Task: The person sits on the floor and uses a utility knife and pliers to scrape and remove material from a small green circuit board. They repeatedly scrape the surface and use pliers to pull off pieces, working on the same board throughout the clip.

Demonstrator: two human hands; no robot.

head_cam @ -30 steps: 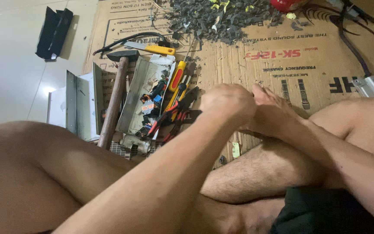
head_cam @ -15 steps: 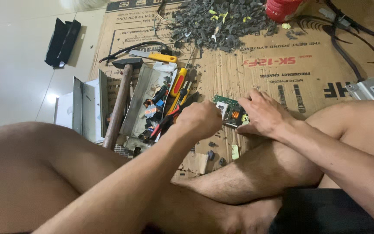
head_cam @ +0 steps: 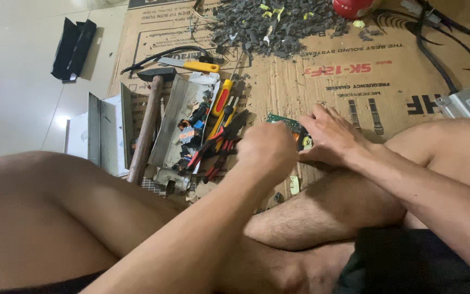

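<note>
Both hands (head_cam: 300, 144) flank the green circuit board (head_cam: 285, 122)

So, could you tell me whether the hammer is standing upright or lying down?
Lying down: the hammer rests flat on the cardboard, head away from the person.

Pale glossy floor tiles (head_cam: 17, 109) catch a bright glare of light at the left, and flattened brown cardboard (head_cam: 311, 87) covers the floor across the middle and right.
</note>
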